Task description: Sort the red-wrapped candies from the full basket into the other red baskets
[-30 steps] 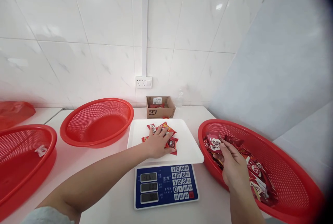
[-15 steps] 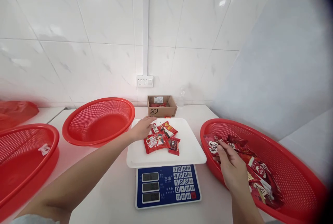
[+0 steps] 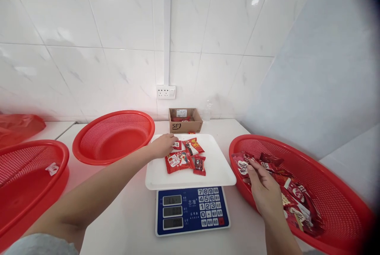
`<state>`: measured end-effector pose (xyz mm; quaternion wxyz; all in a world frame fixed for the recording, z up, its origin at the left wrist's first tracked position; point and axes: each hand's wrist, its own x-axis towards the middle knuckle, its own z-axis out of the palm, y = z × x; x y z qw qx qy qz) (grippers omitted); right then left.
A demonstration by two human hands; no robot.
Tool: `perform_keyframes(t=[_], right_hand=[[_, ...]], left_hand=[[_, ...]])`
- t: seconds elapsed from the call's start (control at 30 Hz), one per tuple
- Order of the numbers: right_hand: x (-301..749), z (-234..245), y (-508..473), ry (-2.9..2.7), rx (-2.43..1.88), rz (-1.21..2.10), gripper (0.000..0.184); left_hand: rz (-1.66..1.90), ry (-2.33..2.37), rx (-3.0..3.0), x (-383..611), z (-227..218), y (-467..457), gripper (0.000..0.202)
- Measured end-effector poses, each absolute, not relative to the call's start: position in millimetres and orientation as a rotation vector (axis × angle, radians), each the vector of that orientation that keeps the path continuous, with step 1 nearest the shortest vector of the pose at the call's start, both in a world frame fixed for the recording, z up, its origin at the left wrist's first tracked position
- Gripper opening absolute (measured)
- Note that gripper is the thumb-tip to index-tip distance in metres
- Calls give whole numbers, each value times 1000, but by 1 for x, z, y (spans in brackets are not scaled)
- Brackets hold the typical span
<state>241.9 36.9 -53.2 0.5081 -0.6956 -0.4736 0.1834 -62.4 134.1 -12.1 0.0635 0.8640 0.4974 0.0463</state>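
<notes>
Several red snack packets [image 3: 186, 156] lie on the white tray [image 3: 216, 168] of a blue digital scale [image 3: 192, 210]. My left hand [image 3: 162, 145] rests at the tray's left side, fingers curled onto a small packet at the pile's edge. My right hand [image 3: 264, 189] reaches into the red basket [image 3: 335, 203] on the right, fingers spread over the heap of red packets [image 3: 292, 195] inside, gripping none of them that I can see.
An empty red basket [image 3: 114, 136] stands behind the scale at left. Another red basket [image 3: 28, 180] at far left holds one small packet. A small cardboard box [image 3: 185, 120] sits by the tiled wall under a socket [image 3: 166, 92]. A red bag [image 3: 20, 124] lies far left.
My left hand slid off the top of the packet pile to the tray's left edge, uncovering the packets. My right hand shifted only slightly inside the right basket.
</notes>
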Motion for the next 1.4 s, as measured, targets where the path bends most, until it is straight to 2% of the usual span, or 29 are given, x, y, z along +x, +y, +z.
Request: perform_keyframes(t=[0.23,0.4,0.53,0.73,0.8,1.0,1.2,1.4], right_hand=[[243,-53,36,-1149,-1667,477,50],[244,-57,38,-1176,-1665,441,51],[243,-58,39,-1183,-1667,443,52],[242,-54,37,-1192,-1691,464,52],[242,-54,37,-1207,-1683,447,50],[243,-55,36,-1258,-1692,445,52],[243,-56,37,-1260,-1689,483,54],[243,-56,36,-1269,-1669,436,50]], left_hand=[[372,1978,2448,-108,17,123,46],[343,2192,2320,-151,23,120,37],[327,1995,2411,-134,14,118,35],[239,1492,2552,-43,-3,121,51],[191,1406,2557,-17,-6,128,48],[154,1438,2481,19,-8,151,35],[414,1489,2414,10,-6,149,38],[604,1655,2286,-36,11,149,29]])
